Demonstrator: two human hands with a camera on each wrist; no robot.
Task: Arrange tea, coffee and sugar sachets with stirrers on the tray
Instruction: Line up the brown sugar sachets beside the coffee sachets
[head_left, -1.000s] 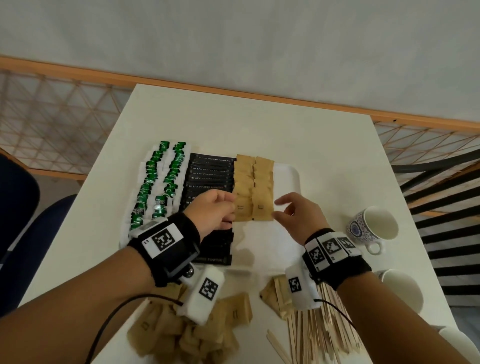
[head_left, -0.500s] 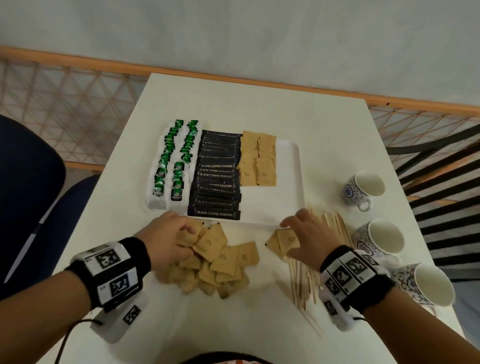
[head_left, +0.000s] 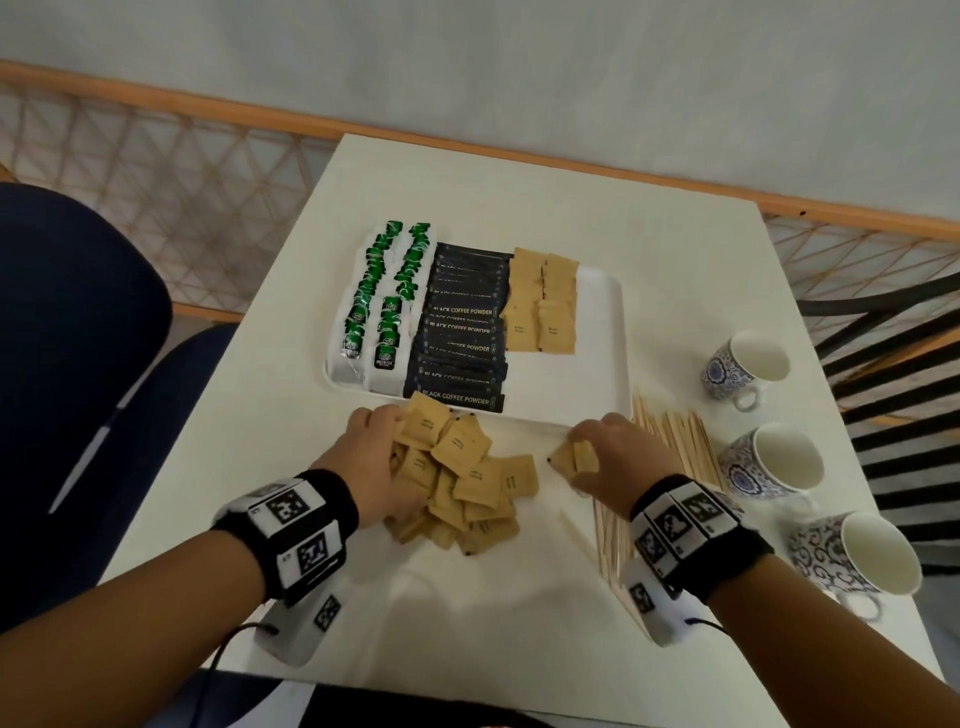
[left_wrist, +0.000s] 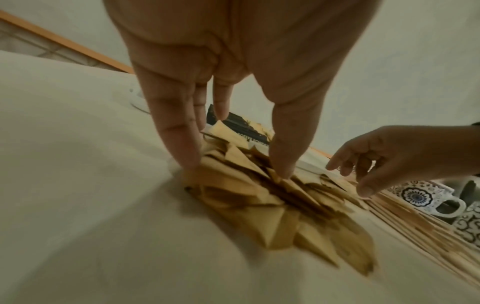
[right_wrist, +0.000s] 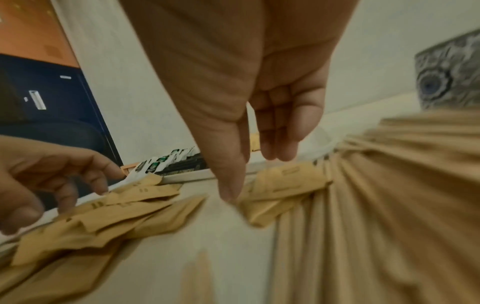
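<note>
Tray: the white rectangular plastic tray (head_left: 605, 332) sits mid-surface, its long axis running left to right; green-and-white tea sachets (head_left: 387, 306) fill its left side, black coffee powder sticks (head_left: 462, 332) the middle, and two short columns of flat brown paper sugar sachets (head_left: 543, 306) stand right of them.
Loose sugar: a jumbled heap of brown sugar sachets (head_left: 467, 483) lies on the white surface (head_left: 519, 623) just in front of the tray, pointing every way, some overlapping.
Left hand: the left hand (head_left: 382, 457) has its grip spread, straight fingertips (left_wrist: 187, 156) pressing into the heap's left edge.
Right hand: the right hand (head_left: 618, 457) reaches a small separate pair of sugar sachets (head_left: 574, 460) beside the stirrers; thumb tip (right_wrist: 230, 193) touches a sachet edge, the other fingers hang loose above it, so no pinch is closed yet.
Stirrers: thin pale wooden stirrers (head_left: 670, 441) lie fanned on the surface right of the tray, long axes pointing roughly away from the person.
Cups: three blue-patterned white cups (head_left: 769, 462) stand further right.
Handling: the sachets look light, thin and crinkly, likely to slide on the smooth surface; pinching one by a short edge, thumb beneath, should lift it cleanly.
Placement: each should probably lie flat, printed face up, continuing the columns toward the near rim.
</note>
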